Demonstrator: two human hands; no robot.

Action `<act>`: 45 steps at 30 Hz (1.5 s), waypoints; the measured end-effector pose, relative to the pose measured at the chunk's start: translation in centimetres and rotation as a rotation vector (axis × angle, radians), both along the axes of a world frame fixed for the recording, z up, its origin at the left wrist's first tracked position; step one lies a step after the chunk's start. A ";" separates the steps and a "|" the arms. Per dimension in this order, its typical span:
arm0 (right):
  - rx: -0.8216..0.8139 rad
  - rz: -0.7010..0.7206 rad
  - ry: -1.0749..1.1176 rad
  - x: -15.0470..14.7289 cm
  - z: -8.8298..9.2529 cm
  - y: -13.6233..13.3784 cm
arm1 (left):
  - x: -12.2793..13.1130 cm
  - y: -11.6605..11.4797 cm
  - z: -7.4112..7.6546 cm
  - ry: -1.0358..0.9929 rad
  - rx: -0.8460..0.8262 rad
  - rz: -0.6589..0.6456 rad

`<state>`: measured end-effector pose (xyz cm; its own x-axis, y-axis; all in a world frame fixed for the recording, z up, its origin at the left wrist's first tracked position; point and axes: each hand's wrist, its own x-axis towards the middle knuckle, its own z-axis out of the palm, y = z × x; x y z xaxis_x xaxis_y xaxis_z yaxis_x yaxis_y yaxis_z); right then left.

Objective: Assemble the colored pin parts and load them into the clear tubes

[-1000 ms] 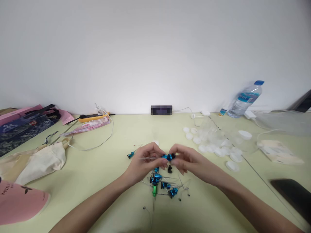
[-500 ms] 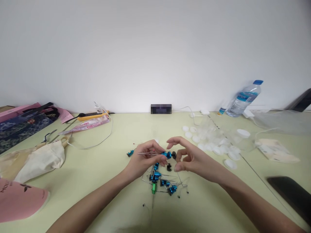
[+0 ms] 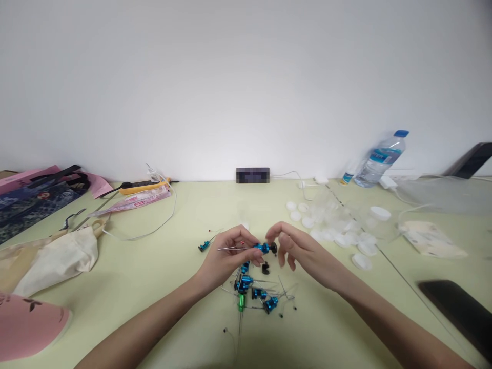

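Observation:
My left hand (image 3: 226, 256) is closed, its thumb and fingers pinching a small blue metal part (image 3: 263, 248). A thin metal rod runs left from this part across the hand, and a black round wheel (image 3: 273, 248) sits at its right end. My right hand (image 3: 298, 251) is beside the wheel, empty, with its fingers bent and apart; whether a fingertip touches the wheel is unclear. Below the hands lies a small black piece (image 3: 265, 267). Several similar blue parts with thin rods (image 3: 271, 304) and a green one (image 3: 242, 302) lie in a loose pile.
Another blue part (image 3: 204, 246) lies left of my left hand. White round caps (image 3: 362, 261) and clear plastic cover the right side. A water bottle (image 3: 380, 161) leans on the wall. A pink cup (image 3: 31, 325), a cloth bag (image 3: 73, 256) and a dark phone-like slab (image 3: 455, 307) flank my arms.
My right hand's fingers have drawn in, the index finger lowering toward the wheel and the thumb rising. My left hand keeps its hold on the blue part. The view has shifted slightly.

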<state>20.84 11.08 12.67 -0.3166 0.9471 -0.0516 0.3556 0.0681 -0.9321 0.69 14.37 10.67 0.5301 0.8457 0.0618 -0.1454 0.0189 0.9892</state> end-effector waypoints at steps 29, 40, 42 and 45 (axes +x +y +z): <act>-0.013 0.122 0.062 -0.7 -0.5 0.1 | -0.5 0.3 0.4 0.010 -0.021 -0.006; 0.306 0.021 -0.292 -1.2 -0.6 -0.7 | -0.7 0.7 0.3 -0.020 -0.176 -0.011; 0.255 0.047 -0.246 -1.1 -0.4 -0.6 | -0.6 0.5 0.4 -0.019 -0.128 -0.008; 0.172 0.101 -0.112 -1.1 -0.2 -0.5 | -0.6 0.3 0.5 -0.006 -0.078 -0.021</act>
<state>19.73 10.56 12.43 -0.4119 0.9087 0.0675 0.4396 0.2630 -0.8588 0.13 14.63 11.13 0.5480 0.8365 -0.0012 -0.1497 0.0994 0.9837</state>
